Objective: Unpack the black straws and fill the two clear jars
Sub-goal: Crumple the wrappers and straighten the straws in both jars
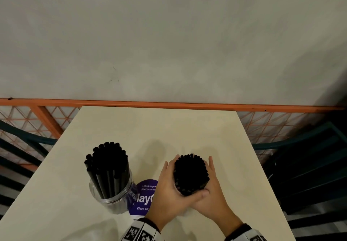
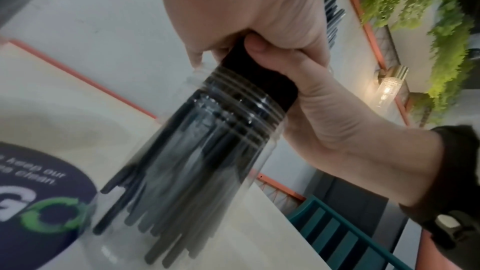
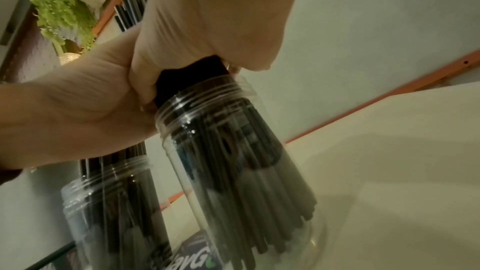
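A clear jar (image 1: 112,197) packed with black straws (image 1: 107,160) stands at the table's left. To its right, my left hand (image 1: 168,184) and right hand (image 1: 215,182) wrap round a thick bundle of black straws (image 1: 190,175) from both sides. The head view hides the second jar under my hands. In the left wrist view that clear jar (image 2: 207,161) stands on the table, with the bundle's lower ends inside it. My hands grip the bundle just above its threaded mouth (image 3: 197,93). The right wrist view shows both jars (image 3: 111,213) side by side.
A round purple sticker (image 1: 145,191) lies on the cream table (image 1: 169,128) between the jars. An orange rail with mesh (image 1: 187,105) runs behind the table's far edge. Teal chairs stand at the left (image 1: 28,137) and right (image 1: 300,141).
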`<action>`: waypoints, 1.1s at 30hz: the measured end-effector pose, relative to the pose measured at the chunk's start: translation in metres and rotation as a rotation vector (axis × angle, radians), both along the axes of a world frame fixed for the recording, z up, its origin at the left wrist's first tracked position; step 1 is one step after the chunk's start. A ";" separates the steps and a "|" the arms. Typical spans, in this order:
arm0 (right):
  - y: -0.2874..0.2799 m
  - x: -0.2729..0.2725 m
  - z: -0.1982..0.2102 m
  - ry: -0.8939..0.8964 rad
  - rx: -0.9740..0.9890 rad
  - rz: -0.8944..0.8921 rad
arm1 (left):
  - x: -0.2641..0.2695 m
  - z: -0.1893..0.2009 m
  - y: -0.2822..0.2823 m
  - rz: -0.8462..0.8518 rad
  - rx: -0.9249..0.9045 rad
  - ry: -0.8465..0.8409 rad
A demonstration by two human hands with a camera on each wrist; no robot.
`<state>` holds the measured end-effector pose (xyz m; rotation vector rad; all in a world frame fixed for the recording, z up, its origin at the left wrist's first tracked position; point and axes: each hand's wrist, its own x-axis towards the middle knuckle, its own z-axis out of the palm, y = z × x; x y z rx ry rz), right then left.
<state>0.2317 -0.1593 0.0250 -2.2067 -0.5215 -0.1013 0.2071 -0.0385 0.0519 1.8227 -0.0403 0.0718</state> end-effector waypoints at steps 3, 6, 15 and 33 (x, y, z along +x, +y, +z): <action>-0.007 -0.006 0.011 0.075 0.122 0.000 | -0.004 -0.001 0.006 -0.018 0.001 0.007; 0.005 -0.002 -0.017 0.211 0.296 0.003 | -0.011 0.031 0.002 -0.131 -0.080 0.027; -0.001 0.006 -0.017 0.156 0.092 0.014 | -0.003 0.022 0.003 -0.107 -0.020 -0.010; 0.001 0.002 -0.007 0.066 0.132 -0.008 | 0.000 0.003 0.004 -0.078 -0.109 -0.042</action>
